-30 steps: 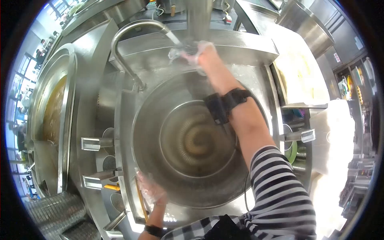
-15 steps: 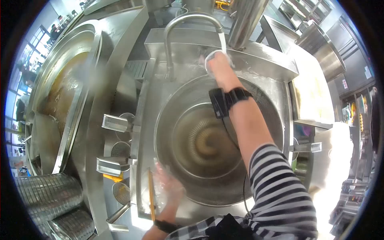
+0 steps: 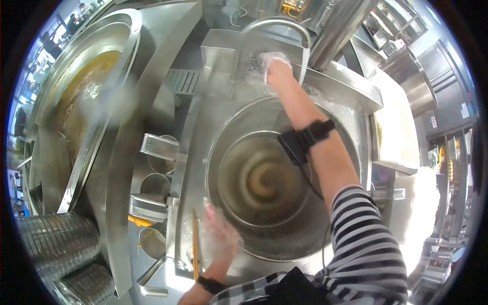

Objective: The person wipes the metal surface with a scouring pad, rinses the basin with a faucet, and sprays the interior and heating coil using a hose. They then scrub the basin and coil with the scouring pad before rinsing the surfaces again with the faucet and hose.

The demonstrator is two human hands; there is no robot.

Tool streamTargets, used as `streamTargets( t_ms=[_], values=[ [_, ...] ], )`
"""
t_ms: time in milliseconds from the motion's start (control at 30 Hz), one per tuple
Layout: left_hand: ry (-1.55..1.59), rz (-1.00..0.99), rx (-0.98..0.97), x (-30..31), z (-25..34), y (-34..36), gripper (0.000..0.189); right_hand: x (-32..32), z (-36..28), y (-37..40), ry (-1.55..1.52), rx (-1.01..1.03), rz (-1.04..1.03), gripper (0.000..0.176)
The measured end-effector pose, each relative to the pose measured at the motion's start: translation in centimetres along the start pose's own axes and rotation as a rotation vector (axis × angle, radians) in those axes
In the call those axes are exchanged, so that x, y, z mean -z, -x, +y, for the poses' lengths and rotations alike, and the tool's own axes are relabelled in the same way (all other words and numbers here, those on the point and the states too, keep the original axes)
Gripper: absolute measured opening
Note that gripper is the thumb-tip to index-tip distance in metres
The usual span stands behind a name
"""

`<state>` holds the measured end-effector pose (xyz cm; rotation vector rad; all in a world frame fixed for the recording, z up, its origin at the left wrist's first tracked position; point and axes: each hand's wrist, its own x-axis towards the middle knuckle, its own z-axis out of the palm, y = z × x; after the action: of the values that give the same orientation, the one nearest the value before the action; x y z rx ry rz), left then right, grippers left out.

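Observation:
My right hand (image 3: 277,67), in a clear plastic glove, reaches over the round basin (image 3: 213,152) to the wet metal ledge behind it. It is just left of the water stream (image 3: 305,66) from the curved faucet (image 3: 277,21). Its fingers are hidden and blurred, so what they hold, if anything, does not show. At the basin's front left rim is my left hand (image 3: 221,231), also gloved, fingers stretched out and holding nothing visible. Long chopsticks (image 3: 195,244) lie beside it. Cloudy water with a coiled tube (image 3: 246,178) showing through fills the basin's inner well.
Mesh strainer baskets (image 3: 155,185) with metal handles hang left of the basin. Farther left stands a large wok (image 3: 127,30) of brownish liquid. A thick metal post (image 3: 340,35) rises behind, and a large pot (image 3: 414,81) stands at the back right.
The view has shifted, moving the basin and faucet rightward. My right hand has moved left, away from the water stream. My left hand stays by the front left rim.

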<state>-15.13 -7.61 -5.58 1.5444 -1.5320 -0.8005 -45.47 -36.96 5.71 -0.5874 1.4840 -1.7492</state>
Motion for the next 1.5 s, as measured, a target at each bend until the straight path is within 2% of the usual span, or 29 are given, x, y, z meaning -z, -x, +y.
streamTargets(
  t_ms=[33, 67, 100, 133, 167, 233, 300, 333, 367, 400, 433, 467, 500, 600, 667, 800, 867, 900, 967, 1067, 1133, 1200, 1233, 1267, 1333, 1367, 1433, 1467, 1500],
  values=[
    [-0.161, -0.005, -0.076, 0.3, 0.1, 0.3, 0.046, -0.5, -1.2, 0.1, 0.002, 0.004, -0.012, 0.03],
    [-0.325, -0.016, -0.151, 0.7, 0.7, 0.3, 0.049, -0.1, -2.5, 0.1, 0.466, 0.293, 0.07, 0.033],
    [-0.327, -0.016, -0.148, 1.2, 1.4, 0.3, 0.049, 0.5, -2.9, 0.0, 0.928, 0.578, 0.159, 0.037],
    [-0.378, -0.054, -0.148, 1.6, 2.3, 0.1, 0.052, 0.8, -2.9, -0.1, 0.929, 0.579, 0.158, 0.037],
    [-0.429, -0.086, -0.147, 1.7, 2.9, -0.1, 0.055, 0.7, -2.9, -0.1, 1.186, 0.568, 0.186, 0.039],
    [-0.452, -0.027, -0.186, 1.3, 3.2, -0.1, 0.058, 0.2, -0.8, -3.3, 1.628, 0.622, 0.453, 0.04],
    [-0.474, 0.029, -0.239, 1.2, 3.1, -0.4, 0.061, -3.0, -1.2, -5.7, 1.708, 0.468, 0.023, 0.039],
    [-0.435, -0.024, -0.164, 1.5, 3.1, -0.2, 0.061, -4.4, 0.4, -7.7, 1.386, 0.725, -0.213, 0.037],
    [-0.394, -0.077, -0.088, 1.5, 3.0, -0.2, 0.062, -5.9, 1.1, -8.0, 1.198, 0.932, -0.346, 0.035],
    [-0.4, -0.081, -0.094, 1.3, 3.0, -0.3, 0.062, -7.4, 1.8, -8.2, 1.024, 1.123, -0.5, 0.033],
    [-0.402, -0.049, -0.147, 1.3, 3.1, -0.3, 0.06, -8.6, 1.2, -6.9, 1.006, 1.296, -0.569, 0.032],
    [-0.401, -0.009, -0.197, 1.1, 3.0, -0.5, 0.059, -8.5, 1.2, -7.5, 0.999, 1.3, -0.569, 0.032],
    [-0.406, -0.01, -0.196, 1.1, 2.9, -0.6, 0.059, -7.6, 1.3, -8.2, 1.088, 1.111, -0.496, 0.032],
    [-0.349, 0.012, -0.195, 0.9, 2.9, -0.6, 0.056, -2.5, 0.3, -7.9, 1.538, 0.69, -0.088, 0.029],
    [-0.286, -0.007, -0.195, 1.0, 3.0, -0.7, 0.058, 0.1, -2.1, -4.4, 1.593, 0.585, 0.203, 0.026],
    [-0.372, -0.12, -0.069, 1.6, 3.8, -0.4, 0.062, 0.3, -1.2, 0.0, 1.656, 0.619, 0.156, 0.026],
    [-0.283, -0.196, 0.096, 1.4, 2.7, 0.1, 0.065, -2.1, -1.3, 2.2, 1.653, 0.915, 0.034, 0.026],
    [-0.287, -0.193, 0.094, 1.2, 2.3, 0.2, 0.065, -3.4, -2.6, 0.8, 1.922, 0.522, -0.026, 0.027],
    [-0.333, -0.143, -0.092, 1.3, 1.7, 0.3, 0.066, -2.4, -3.8, -2.5, 1.85, 0.481, -0.045, 0.027],
    [-0.317, -0.095, -0.177, 1.3, 2.4, -0.1, 0.065, -4.3, -3.3, -4.8, 1.788, 0.404, -0.097, 0.026],
    [-0.258, -0.073, -0.168, 1.0, 2.3, -0.3, 0.065, -5.0, -2.1, -4.8, 1.804, 0.362, -0.14, 0.025],
    [-0.195, -0.053, -0.168, 1.2, 2.6, -0.5, 0.065, -4.7, 0.2, -3.9, 1.157, 1.242, -0.393, 0.024],
    [-0.212, -0.085, -0.12, 1.4, 3.0, -0.5, 0.065, -3.5, 2.8, -7.6, 1.198, 1.31, -0.389, 0.032],
    [-0.23, -0.111, -0.071, 1.6, 3.2, -0.6, 0.064, -2.0, 2.4, -6.8, 1.196, 1.314, -0.399, 0.032],
    [-0.255, -0.125, -0.029, 2.0, 3.3, -0.5, 0.064, 1.2, 2.5, -2.7, 1.463, 1.112, -0.323, 0.036],
    [-0.278, -0.14, -0.003, 1.8, 3.4, -0.7, 0.064, 1.6, 2.9, -1.4, 1.464, 1.118, -0.33, 0.036],
    [-0.315, -0.131, 0.014, 1.7, 3.9, -0.7, 0.063, 3.0, 4.2, 0.5, 1.493, 1.05, -0.569, 0.039],
    [-0.357, -0.116, 0.024, 1.7, 4.0, -0.7, 0.063, 3.3, 5.9, -0.6, 1.492, 1.048, -0.565, 0.039],
    [-0.363, -0.117, 0.022, 1.6, 3.5, -0.5, 0.063, 3.0, 8.4, -2.4, 1.505, 0.913, -0.577, 0.039]
  ],
)
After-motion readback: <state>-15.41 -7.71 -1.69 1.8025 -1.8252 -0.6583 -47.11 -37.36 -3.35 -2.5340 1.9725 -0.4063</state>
